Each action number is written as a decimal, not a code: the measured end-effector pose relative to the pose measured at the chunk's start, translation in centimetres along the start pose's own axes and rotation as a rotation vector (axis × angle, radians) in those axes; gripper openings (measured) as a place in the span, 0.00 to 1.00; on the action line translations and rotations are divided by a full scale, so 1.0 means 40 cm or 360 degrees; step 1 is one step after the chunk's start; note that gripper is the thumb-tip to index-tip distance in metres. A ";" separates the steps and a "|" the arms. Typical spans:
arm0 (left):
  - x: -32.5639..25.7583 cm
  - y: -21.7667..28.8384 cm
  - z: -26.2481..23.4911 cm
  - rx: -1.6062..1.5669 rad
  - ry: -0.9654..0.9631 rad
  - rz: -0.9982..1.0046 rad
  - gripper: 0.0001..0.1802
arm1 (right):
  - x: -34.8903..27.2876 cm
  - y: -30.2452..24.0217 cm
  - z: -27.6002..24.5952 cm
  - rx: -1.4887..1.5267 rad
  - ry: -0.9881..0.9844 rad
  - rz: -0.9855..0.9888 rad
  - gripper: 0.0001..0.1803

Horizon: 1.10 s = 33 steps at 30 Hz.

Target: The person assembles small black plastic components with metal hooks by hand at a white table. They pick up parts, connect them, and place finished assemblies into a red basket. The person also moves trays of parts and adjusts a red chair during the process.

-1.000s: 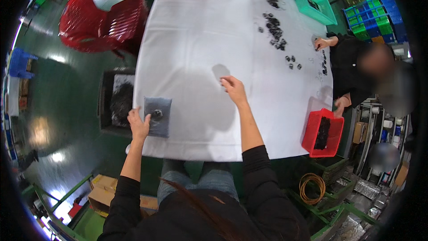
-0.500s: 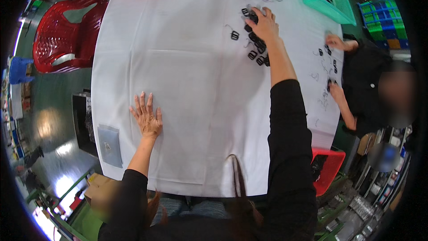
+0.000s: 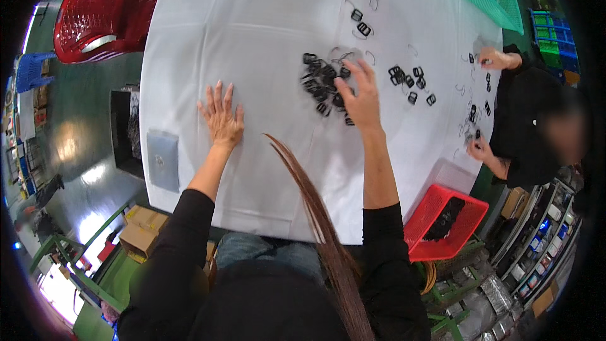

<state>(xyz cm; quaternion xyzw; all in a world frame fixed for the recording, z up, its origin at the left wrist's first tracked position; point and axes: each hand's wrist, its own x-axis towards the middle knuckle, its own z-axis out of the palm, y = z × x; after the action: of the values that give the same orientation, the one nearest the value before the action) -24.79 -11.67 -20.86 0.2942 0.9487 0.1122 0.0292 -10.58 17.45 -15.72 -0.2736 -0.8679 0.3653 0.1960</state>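
Buckles (image 3: pixel 322 82) under right grip (image 3: pixel 358 96)

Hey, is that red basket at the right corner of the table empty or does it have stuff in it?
Not empty. The red basket holds a dark heap of black parts; bare mesh shows around it.

a flat grey pouch (image 3: pixel 163 160) lies at the table's left edge — rectangular, pale; brown cardboard boxes (image 3: pixel 140 227) sit on the floor below it.
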 end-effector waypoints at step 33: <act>0.129 0.265 -0.028 -0.0645 -0.0591 0.0213 0.17 | -0.297 -0.078 -0.102 0.1886 0.0047 0.1407 0.08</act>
<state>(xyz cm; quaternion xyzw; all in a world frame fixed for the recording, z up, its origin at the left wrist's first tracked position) -23.34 -0.49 -17.29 0.3598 0.8638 0.2455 0.2532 -0.23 10.45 -12.38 -0.4509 -0.3312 0.8138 0.1572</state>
